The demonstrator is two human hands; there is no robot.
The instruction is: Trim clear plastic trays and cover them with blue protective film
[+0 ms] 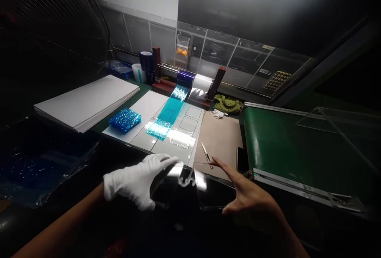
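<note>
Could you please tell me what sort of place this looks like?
Probably a factory workstation: there is what looks like a green conveyor belt, film rolls on a stand, and a white-gloved left hand.

My white-gloved left hand (137,181): around a glossy black rectangular slab (165,187).
My bare right hand (247,190): around the edges of a second glossy black slab (214,195), right of the first.
Beyond my left hand: a crinkled blue film stack (125,120); farther left, a thick white paper stack (87,99).
Beyond the gap between my hands: a translucent teal film strip (172,109).
Just beyond my right hand: a slim silver cutter (205,153) on a flat brown sheet (224,133).
Farther right: a wide green belt (285,143).
</note>
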